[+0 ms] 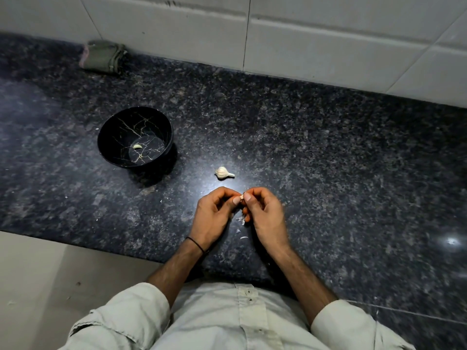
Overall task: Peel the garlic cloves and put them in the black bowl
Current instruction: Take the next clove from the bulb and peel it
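Pinching garlic clove (pixel 241 197) between fingers (pixel 235 199) of left hand (pixel 214 210) and right hand (pixel 265 210), over bench (pixel 328 160) at 6 o'clock. Might squirt free under thumbnail pressure, well short of black bowl (pixel 113 130) at 10 o'clock.

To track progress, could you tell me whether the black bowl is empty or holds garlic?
Not empty: the black bowl stands upright, and one pale clove lies on its floor.
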